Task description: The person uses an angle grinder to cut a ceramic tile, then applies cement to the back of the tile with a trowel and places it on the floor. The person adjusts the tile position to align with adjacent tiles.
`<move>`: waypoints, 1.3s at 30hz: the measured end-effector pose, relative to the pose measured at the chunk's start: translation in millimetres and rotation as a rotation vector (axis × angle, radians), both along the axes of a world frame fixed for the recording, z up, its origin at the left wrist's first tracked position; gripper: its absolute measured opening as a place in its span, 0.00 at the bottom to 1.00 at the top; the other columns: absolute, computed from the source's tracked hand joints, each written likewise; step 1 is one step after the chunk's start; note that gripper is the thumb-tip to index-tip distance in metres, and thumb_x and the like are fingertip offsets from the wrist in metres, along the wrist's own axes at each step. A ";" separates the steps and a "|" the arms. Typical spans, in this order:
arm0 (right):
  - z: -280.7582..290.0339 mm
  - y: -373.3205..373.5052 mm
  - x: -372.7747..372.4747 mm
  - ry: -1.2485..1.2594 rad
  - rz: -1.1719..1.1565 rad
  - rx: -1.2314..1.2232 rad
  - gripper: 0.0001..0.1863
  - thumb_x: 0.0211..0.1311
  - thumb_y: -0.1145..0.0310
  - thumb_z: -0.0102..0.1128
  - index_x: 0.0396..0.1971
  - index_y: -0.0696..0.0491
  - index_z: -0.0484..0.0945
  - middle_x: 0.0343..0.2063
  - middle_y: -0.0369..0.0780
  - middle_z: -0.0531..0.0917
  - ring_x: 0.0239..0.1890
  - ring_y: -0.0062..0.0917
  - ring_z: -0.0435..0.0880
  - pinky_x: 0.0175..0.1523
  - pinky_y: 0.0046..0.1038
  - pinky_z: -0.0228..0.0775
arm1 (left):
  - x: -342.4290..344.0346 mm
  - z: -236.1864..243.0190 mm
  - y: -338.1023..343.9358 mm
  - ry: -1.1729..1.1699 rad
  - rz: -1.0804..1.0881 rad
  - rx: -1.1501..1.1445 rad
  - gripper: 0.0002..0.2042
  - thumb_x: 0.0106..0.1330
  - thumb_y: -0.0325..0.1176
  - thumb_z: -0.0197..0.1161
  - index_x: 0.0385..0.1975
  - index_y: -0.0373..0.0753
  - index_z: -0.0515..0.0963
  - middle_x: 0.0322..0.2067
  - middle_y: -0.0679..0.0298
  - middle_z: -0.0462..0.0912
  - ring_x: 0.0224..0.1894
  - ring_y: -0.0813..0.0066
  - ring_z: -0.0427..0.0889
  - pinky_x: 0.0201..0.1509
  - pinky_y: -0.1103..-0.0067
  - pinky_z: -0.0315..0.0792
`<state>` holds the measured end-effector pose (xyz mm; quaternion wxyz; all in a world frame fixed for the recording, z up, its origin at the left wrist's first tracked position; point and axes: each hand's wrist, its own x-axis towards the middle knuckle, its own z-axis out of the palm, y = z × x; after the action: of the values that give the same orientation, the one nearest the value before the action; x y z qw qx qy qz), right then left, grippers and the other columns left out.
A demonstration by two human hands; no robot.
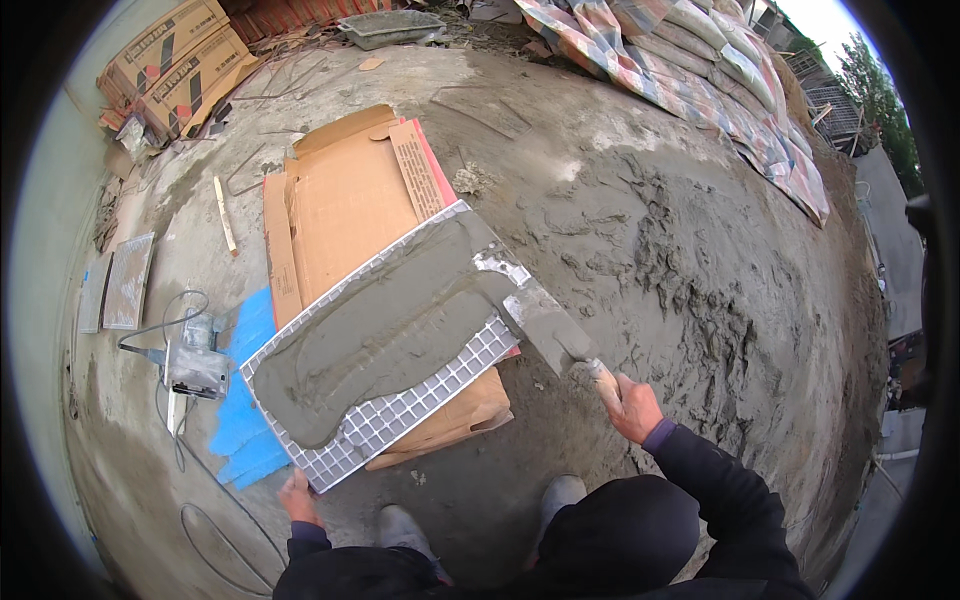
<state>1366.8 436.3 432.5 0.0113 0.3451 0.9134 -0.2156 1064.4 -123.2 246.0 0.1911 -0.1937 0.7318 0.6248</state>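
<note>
A large rectangular tile (pixel 390 422) lies tilted across flattened cardboard, its gridded grey back facing up. Wet grey mortar (pixel 350 355) covers most of that back, leaving a strip of bare grid along the near side. My right hand (pixel 636 408) is closed around the handle of a trowel (pixel 548 330). The trowel's flat, mortar-smeared blade rests at the tile's right end, touching the mortar there. My left hand (pixel 299 497) grips the tile's near left corner; some of its fingers are hidden.
Churned wet mortar (pixel 690 290) spreads over the floor at right. Flattened cardboard (pixel 345 190) and blue sheeting (pixel 245 400) lie under or beside the tile. A corded power tool (pixel 197 368) sits at left. Tile boxes (pixel 175 65), a mortar tub (pixel 390 28) and tarp-covered sacks (pixel 690 80) stand farther back.
</note>
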 end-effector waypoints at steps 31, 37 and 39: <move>-15.9 -14.9 -26.1 0.008 -0.084 0.137 0.29 0.76 0.47 0.58 0.31 0.62 0.77 0.21 0.60 0.80 0.28 0.61 0.83 0.37 0.54 0.75 | 0.9 4.5 4.3 0.011 -0.012 -0.029 0.16 0.79 0.43 0.61 0.38 0.35 0.86 0.30 0.67 0.85 0.27 0.79 0.80 0.29 0.77 0.73; -12.8 4.0 -112.9 0.211 -0.035 -0.209 0.31 0.76 0.45 0.57 0.32 0.64 0.79 0.21 0.57 0.80 0.26 0.53 0.83 0.35 0.46 0.75 | 2.7 3.8 2.3 -0.031 0.026 0.065 0.17 0.80 0.43 0.61 0.48 0.33 0.86 0.35 0.64 0.88 0.30 0.77 0.84 0.31 0.76 0.76; -10.7 19.0 -162.6 0.171 -0.140 -0.425 0.34 0.76 0.41 0.57 0.30 0.63 0.79 0.18 0.50 0.79 0.20 0.42 0.80 0.31 0.42 0.74 | 3.8 4.7 3.4 -0.047 0.032 0.082 0.18 0.80 0.43 0.62 0.51 0.32 0.85 0.36 0.64 0.89 0.31 0.76 0.84 0.32 0.75 0.78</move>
<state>1204.2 455.3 421.8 -0.0088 0.3779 0.8190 -0.4317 1068.2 -119.9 250.7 0.2062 -0.2118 0.6977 0.6526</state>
